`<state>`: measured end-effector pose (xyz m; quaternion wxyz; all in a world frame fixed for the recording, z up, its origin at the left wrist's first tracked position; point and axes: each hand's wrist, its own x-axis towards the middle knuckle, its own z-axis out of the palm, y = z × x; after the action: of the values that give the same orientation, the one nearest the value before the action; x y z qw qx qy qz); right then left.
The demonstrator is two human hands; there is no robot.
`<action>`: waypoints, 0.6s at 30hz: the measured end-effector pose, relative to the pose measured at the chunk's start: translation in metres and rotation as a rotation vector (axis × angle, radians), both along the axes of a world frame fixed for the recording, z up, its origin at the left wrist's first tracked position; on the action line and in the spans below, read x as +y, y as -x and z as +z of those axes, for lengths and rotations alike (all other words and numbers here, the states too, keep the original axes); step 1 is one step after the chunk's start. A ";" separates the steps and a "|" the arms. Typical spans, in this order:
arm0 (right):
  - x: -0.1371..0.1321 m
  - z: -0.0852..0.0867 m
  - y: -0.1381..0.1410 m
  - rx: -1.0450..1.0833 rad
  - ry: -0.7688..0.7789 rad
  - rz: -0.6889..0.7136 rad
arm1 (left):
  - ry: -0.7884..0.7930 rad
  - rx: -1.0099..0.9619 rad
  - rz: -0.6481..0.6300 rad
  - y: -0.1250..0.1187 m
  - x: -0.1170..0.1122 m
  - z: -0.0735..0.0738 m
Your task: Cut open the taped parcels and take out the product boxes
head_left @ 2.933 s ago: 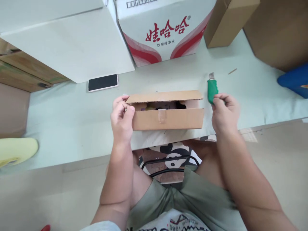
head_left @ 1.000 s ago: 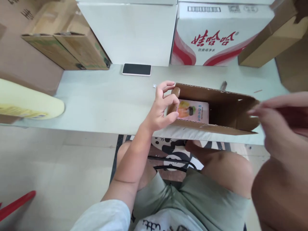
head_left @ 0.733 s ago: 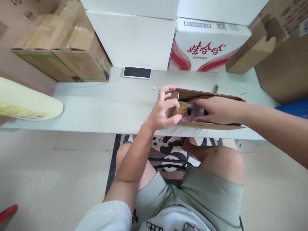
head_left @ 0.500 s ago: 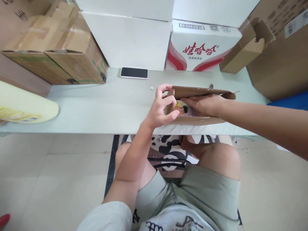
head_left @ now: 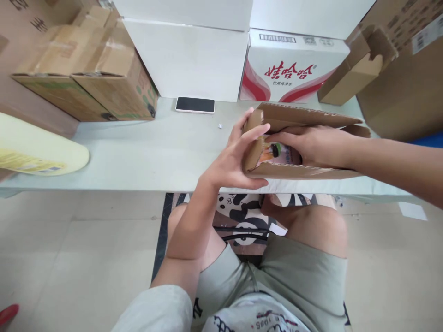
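Spanning the view from 9 to 3 o'clock: a table under a pale green cover (head_left: 145, 161), its far side lined with packaging. Plain white carton (head_left: 183, 57) at 11 o'clock; red-and-white Wahaha drinking-water carton (head_left: 294, 67) at 1 o'clock. Work piece: an open corrugated carton (head_left: 308, 172) near the table's near edge, between 2 and 3 o'clock, long axis running roughly 9 to 3. Its mouth faces the camera, far flap raised, cut edges ragged; whether its base is fully on the cover, cannot tell. Left hand (head_left: 232, 161) wraps the carton's 9 o'clock end, fingers spread, thumb along the near side; read as a bracing hold. Right hand (head_left: 320, 145) enters from 3 o'clock and lies inside, over the printed box (head_left: 285, 155); its fingertips are partly hidden, so whether it grips or merely touches cannot be told. Step in hand, judged: reaching in to the printed box while the carton is steadied. Next move would call for a sure finger hold on the box, with the left hand restraining the carton. Printed box sits toward the carton's 9 o'clock end: pale pink face, orange and yellow artwork, dark-and-green detail, blue lettering too small to read. Remainder: smartphone (head_left: 195, 105), screen dark, at 11 o'clock; tiny white square (head_left: 220, 126) at 12, apart from both hands.
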<state>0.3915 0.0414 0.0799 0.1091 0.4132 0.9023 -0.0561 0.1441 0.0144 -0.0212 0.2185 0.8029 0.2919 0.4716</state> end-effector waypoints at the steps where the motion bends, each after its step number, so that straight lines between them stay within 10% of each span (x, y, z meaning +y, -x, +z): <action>1: -0.004 0.004 -0.003 0.045 0.021 0.016 | -0.002 -0.004 -0.002 0.002 -0.001 0.005; 18: -0.020 0.086 -0.016 -0.006 0.017 -0.288 | -0.043 -0.037 -0.023 0.007 -0.009 0.007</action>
<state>0.4072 0.0216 0.1659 0.1061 0.5378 0.8328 -0.0775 0.1371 0.0053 -0.0137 0.2122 0.8019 0.2682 0.4900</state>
